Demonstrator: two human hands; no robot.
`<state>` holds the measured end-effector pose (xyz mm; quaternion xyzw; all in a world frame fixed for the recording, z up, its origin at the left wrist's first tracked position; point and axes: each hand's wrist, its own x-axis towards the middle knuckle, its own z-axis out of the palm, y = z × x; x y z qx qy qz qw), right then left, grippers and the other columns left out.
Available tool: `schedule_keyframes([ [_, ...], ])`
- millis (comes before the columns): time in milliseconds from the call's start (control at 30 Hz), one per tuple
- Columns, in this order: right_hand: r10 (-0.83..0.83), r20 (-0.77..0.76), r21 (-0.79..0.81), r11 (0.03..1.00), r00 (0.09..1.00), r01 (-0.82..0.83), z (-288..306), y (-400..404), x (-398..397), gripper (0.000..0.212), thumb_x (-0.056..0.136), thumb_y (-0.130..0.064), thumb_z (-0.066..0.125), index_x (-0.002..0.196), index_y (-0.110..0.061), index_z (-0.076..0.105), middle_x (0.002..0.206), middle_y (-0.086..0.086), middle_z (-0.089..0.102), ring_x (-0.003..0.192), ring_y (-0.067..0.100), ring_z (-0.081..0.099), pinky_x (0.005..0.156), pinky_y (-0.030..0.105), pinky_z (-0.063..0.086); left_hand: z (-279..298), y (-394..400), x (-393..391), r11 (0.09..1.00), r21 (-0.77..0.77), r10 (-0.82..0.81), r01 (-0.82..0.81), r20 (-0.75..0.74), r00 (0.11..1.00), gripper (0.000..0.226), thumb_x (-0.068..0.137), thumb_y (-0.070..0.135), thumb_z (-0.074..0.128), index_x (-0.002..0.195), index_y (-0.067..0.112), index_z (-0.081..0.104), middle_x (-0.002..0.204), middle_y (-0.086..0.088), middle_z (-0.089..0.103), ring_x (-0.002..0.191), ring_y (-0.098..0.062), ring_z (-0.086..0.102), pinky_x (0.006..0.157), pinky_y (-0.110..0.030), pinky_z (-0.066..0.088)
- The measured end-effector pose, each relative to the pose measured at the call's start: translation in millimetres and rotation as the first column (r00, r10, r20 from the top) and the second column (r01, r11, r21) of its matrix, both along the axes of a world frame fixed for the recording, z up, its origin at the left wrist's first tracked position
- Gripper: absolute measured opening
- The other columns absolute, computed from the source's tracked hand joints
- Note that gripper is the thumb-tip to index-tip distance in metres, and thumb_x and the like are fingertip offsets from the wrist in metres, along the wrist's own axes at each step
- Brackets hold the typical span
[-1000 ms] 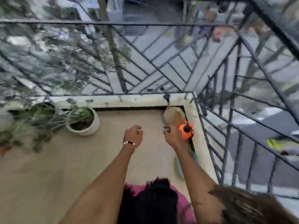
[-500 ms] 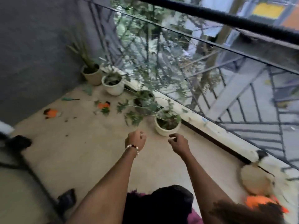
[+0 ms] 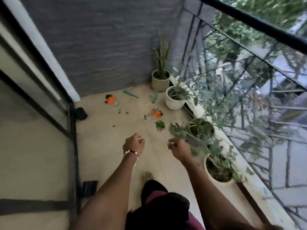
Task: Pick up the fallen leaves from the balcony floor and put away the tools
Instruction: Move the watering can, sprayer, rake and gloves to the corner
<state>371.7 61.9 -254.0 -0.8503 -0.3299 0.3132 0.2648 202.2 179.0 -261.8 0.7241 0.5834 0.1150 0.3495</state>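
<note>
A fallen green leaf (image 3: 159, 125) lies on the beige balcony floor ahead of my hands. Beyond it is an orange glove (image 3: 155, 114), and a second orange glove (image 3: 110, 99) lies near the grey wall. A green-handled tool (image 3: 130, 94) and a small green hand rake (image 3: 153, 96) rest on the floor by the far pots. Small dark bits of debris (image 3: 119, 110) dot the floor. My left hand (image 3: 133, 144), with a bead bracelet, is held out in a curled fist with nothing visible in it. My right hand (image 3: 178, 148) hangs loosely curled and empty beside plant foliage.
Several potted plants line the railing on the right: a tall one (image 3: 160, 80), a white pot (image 3: 174, 100), a leafy one (image 3: 199, 128) and a near white pot (image 3: 217, 171). A sliding door frame (image 3: 71, 123) stands left, with a black object (image 3: 80, 112) at its foot.
The view has swung left from the balcony's right corner to its far end with the gloves and tools. My right hand has left the orange item there; both hands stay raised.
</note>
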Motion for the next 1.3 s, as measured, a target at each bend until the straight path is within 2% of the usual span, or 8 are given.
schedule_keyframes([
  [167, 0.118, 0.000, 0.003, 0.993, 0.993, -0.118, -11.0, 119.2, 24.0, 0.019, 0.090, -0.019, 0.062, 0.104, -0.010, 0.070, 0.103, 0.011, 0.073, 0.103, 0.025, 0.066, 0.080, 0.022, 0.043, -1.6, 99.0, 1.2, 0.994, 0.018, 0.106, -0.106, -0.011, 0.994, 0.024, 0.089, 0.027, 0.060, 0.107, 0.015, 0.069, 0.105, -0.007, 0.073, 0.105, -0.028, 0.064, 0.086, -0.034, 0.052],
  [300, 0.188, -0.015, 0.034, 0.982, 0.982, -0.188, -7.1, 219.3, 40.6, 0.017, 0.089, -0.015, 0.063, 0.104, -0.011, 0.070, 0.096, 0.014, 0.074, 0.087, 0.026, 0.067, 0.079, 0.029, 0.048, 11.7, 181.5, 5.0, 0.981, 0.022, 0.192, -0.192, 0.003, 0.981, 0.027, 0.089, 0.026, 0.063, 0.112, 0.014, 0.069, 0.101, -0.011, 0.073, 0.104, -0.029, 0.065, 0.087, -0.034, 0.052],
  [400, 0.254, 0.014, 0.055, 0.966, 0.967, -0.254, -3.5, 284.4, 49.1, 0.019, 0.089, -0.012, 0.062, 0.106, -0.007, 0.069, 0.099, 0.015, 0.073, 0.093, 0.029, 0.068, 0.075, 0.026, 0.045, 17.4, 234.3, 10.3, 0.966, 0.033, 0.256, -0.256, 0.003, 0.967, 0.025, 0.090, 0.024, 0.063, 0.111, 0.011, 0.070, 0.102, -0.014, 0.073, 0.102, -0.031, 0.065, 0.085, -0.034, 0.052],
  [500, 0.274, -0.011, 0.090, 0.958, 0.962, -0.272, -8.6, 340.3, 57.3, 0.017, 0.088, -0.011, 0.064, 0.103, -0.007, 0.070, 0.091, 0.015, 0.074, 0.086, 0.029, 0.070, 0.072, 0.024, 0.047, 12.8, 276.3, 17.7, 0.957, 0.004, 0.289, -0.289, 0.003, 0.957, 0.024, 0.090, 0.023, 0.063, 0.110, 0.012, 0.070, 0.102, -0.013, 0.073, 0.101, -0.031, 0.065, 0.084, -0.033, 0.053],
  [633, 0.267, -0.029, 0.035, 0.963, 0.963, -0.266, -19.8, 406.6, 71.1, 0.018, 0.089, -0.020, 0.064, 0.105, -0.014, 0.070, 0.092, 0.008, 0.074, 0.088, 0.021, 0.068, 0.071, 0.022, 0.043, -6.0, 337.4, 27.1, 0.964, -0.032, 0.260, -0.262, -0.064, 0.964, 0.026, 0.089, 0.026, 0.061, 0.111, 0.015, 0.069, 0.101, -0.012, 0.072, 0.101, -0.030, 0.065, 0.086, -0.036, 0.053],
  [867, 0.166, -0.114, 0.027, 0.986, 0.980, -0.164, -51.1, 542.3, 101.3, 0.014, 0.086, -0.008, 0.062, 0.097, -0.008, 0.071, 0.073, 0.006, 0.070, 0.080, 0.024, 0.070, 0.081, 0.042, 0.056, -21.2, 488.2, 53.8, 0.979, -0.055, 0.189, -0.196, -0.116, 0.975, 0.029, 0.092, 0.027, 0.059, 0.116, 0.014, 0.067, 0.107, -0.013, 0.071, 0.107, -0.031, 0.062, 0.091, -0.036, 0.051],
  [1133, 0.125, -0.150, 0.008, 0.992, 0.981, -0.125, -44.9, 683.6, 137.7, 0.018, 0.089, -0.013, 0.060, 0.105, -0.011, 0.068, 0.086, 0.009, 0.075, 0.076, 0.014, 0.061, 0.081, 0.034, 0.051, -7.8, 659.7, 105.4, 0.987, -0.079, 0.132, -0.142, -0.116, 0.984, 0.025, 0.089, 0.027, 0.064, 0.108, 0.013, 0.070, 0.101, -0.015, 0.073, 0.102, -0.033, 0.064, 0.088, -0.036, 0.051],
  [1300, 0.052, -0.187, -0.010, 0.998, 0.981, -0.055, -69.2, 747.1, 176.2, 0.017, 0.091, -0.014, 0.059, 0.104, -0.009, 0.069, 0.080, 0.005, 0.072, 0.071, 0.015, 0.062, 0.079, 0.035, 0.052, -21.1, 737.1, 152.8, 0.986, -0.152, 0.050, -0.066, -0.106, 0.993, 0.028, 0.090, 0.022, 0.063, 0.114, 0.010, 0.069, 0.110, -0.014, 0.071, 0.106, -0.029, 0.063, 0.088, -0.030, 0.048],
])
